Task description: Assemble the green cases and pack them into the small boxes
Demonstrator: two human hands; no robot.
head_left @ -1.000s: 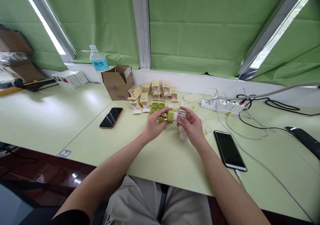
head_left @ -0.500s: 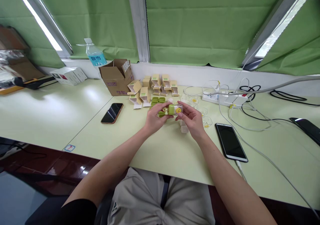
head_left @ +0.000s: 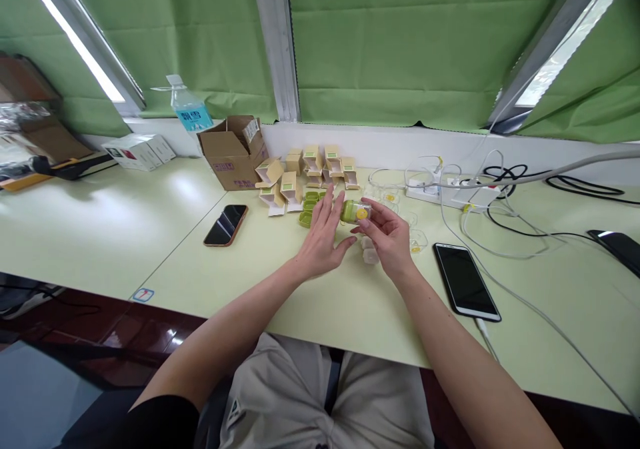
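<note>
The right fingers (head_left: 374, 231) grasp one clear container (head_left: 357, 212), seemingly capped, beside the released, spread left fingers (head_left: 321, 217); beyond them, green caps (head_left: 311, 205) and clear cases (head_left: 390, 198) lie unjoined.

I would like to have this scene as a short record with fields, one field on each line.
Left hand: open, beside the jar; touching or not is unclear
Right hand: holds the jar, green and clear with a yellow mark
Beyond the hands: green parts, open small boxes
Left side: dark phone, carton, bottle
Right side: white-edged phone with cable, power strip
</note>
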